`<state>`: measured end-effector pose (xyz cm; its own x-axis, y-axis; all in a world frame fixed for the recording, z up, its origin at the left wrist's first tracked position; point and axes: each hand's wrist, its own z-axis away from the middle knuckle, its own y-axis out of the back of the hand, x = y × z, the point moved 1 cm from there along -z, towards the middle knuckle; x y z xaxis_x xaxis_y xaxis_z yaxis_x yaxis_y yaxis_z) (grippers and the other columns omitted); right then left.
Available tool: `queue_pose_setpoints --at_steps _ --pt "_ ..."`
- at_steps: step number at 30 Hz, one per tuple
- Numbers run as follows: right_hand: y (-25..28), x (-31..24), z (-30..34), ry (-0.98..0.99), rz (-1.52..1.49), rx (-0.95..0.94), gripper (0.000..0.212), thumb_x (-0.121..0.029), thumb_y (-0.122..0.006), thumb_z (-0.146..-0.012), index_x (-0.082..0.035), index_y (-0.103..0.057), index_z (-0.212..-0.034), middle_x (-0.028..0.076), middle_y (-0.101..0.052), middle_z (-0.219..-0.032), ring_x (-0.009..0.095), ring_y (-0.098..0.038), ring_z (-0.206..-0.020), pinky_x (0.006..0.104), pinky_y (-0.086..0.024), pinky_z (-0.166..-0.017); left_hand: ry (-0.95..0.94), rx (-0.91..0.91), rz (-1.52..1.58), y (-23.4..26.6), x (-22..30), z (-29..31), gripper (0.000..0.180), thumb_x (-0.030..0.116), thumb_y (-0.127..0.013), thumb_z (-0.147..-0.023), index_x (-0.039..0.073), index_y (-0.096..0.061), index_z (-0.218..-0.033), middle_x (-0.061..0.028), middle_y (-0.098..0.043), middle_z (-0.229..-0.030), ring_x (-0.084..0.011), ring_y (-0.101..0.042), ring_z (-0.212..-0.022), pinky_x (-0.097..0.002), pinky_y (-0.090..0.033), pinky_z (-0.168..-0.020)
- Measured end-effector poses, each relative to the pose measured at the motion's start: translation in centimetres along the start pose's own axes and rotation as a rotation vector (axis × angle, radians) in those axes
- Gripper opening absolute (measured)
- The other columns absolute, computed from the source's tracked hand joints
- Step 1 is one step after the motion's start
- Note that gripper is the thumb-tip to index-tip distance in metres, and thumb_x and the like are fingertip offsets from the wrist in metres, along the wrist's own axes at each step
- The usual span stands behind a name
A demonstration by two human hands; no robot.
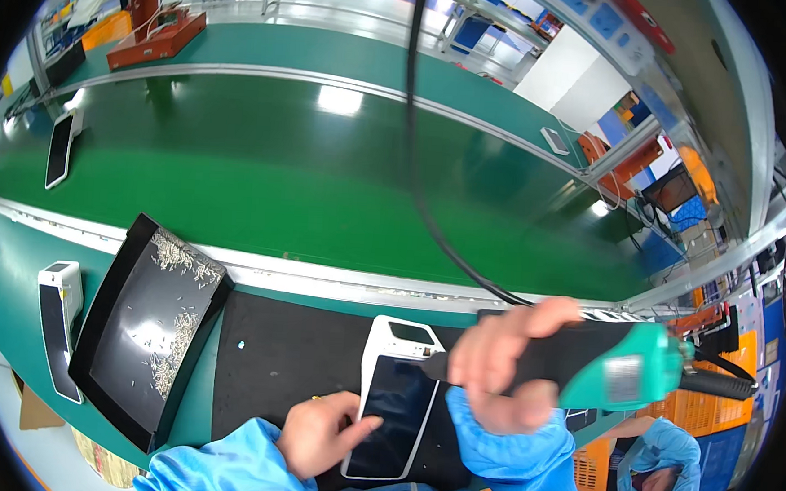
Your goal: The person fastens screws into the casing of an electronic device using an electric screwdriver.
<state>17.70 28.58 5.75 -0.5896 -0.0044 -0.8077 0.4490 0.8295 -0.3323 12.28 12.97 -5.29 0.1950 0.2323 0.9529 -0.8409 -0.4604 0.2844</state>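
Observation:
A white handheld terminal with a dark screen [393, 417] lies on a black mat [264, 364] in front of me. My left hand [320, 432] grips its left edge, the thumb resting on the screen and the other fingers partly hidden. My right hand [507, 365] is wrapped round a black and teal electric screwdriver [615, 367], held nearly level. The screwdriver's dark nose points left, over the terminal's upper right corner; whether the bit touches it I cannot tell. To the left, a black tray [127, 319] holds many small loose screws [171, 349].
Another white terminal [61, 329] lies left of the tray. Beyond the bench runs a green conveyor belt [280, 176] carrying a terminal [59, 150]. A black cable [414, 148] hangs down toward the screwdriver. At lower right, a person in blue [663, 469] sits near orange crates [717, 391].

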Motion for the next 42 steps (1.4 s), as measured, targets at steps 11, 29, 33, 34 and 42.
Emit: queue_pose_setpoints --at_steps 11,29,33,34,42 --pt "7.7 -10.8 4.0 0.092 -0.13 -0.18 0.048 -0.013 -0.073 -0.069 -0.004 -0.037 -0.1 0.008 -0.05 -0.067 0.018 -0.052 -0.059 0.0345 -0.045 -0.058 0.166 0.284 0.31 6.1 1.8 -12.4 0.023 0.029 -0.059 -0.082 0.012 -0.054 -0.067 0.0071 -0.044 -0.056 -0.0015 -0.04 -0.048 -0.0183 -0.03 -0.043" --pt "10.0 -11.4 5.3 0.197 -0.082 0.036 0.049 -0.02 -0.074 -0.07 -0.005 -0.035 -0.097 0.007 -0.049 -0.059 0.02 -0.052 -0.049 0.0335 -0.047 -0.048 -0.254 -0.138 0.063 -6.1 2.0 -19.1 0.025 0.027 -0.059 -0.078 0.003 -0.064 -0.086 -0.0093 -0.063 -0.079 -0.0168 -0.06 -0.069 -0.0305 -0.048 -0.066" --pt "9.4 -11.8 5.6 0.248 -0.074 -0.03 0.047 -0.017 -0.071 -0.072 -0.004 -0.032 -0.095 0.007 -0.05 -0.058 0.021 -0.053 -0.046 0.0341 -0.049 -0.046 0.236 -0.816 0.254 -19.4 6.1 -15.4 0.063 0.045 -0.059 -0.077 -0.001 -0.047 -0.118 -0.0145 -0.06 -0.1 -0.0204 -0.063 -0.076 -0.0293 -0.053 -0.061" --pt "9.0 -11.7 5.8 0.285 0.025 0.055 0.045 -0.021 -0.068 -0.075 -0.006 -0.03 -0.093 0.003 -0.046 -0.056 0.014 -0.047 -0.043 0.0257 -0.044 -0.04 0.245 -0.853 0.323 -22.8 6.1 -15.3 0.061 0.045 -0.057 -0.078 -0.001 -0.049 -0.115 -0.0163 -0.06 -0.097 -0.0212 -0.063 -0.071 -0.0296 -0.053 -0.057" --pt "10.0 -10.4 6.1 0.261 0.156 0.131 0.041 -0.026 -0.062 -0.079 -0.006 -0.029 -0.093 0.0 -0.041 -0.055 0.007 -0.039 -0.04 0.0143 -0.036 -0.035 0.264 -0.614 0.395 -27.8 4.0 -15.0 0.017 0.017 -0.053 -0.083 0.0 -0.057 -0.084 -0.0108 -0.057 -0.056 -0.0164 -0.055 -0.042 -0.0274 -0.043 -0.036"
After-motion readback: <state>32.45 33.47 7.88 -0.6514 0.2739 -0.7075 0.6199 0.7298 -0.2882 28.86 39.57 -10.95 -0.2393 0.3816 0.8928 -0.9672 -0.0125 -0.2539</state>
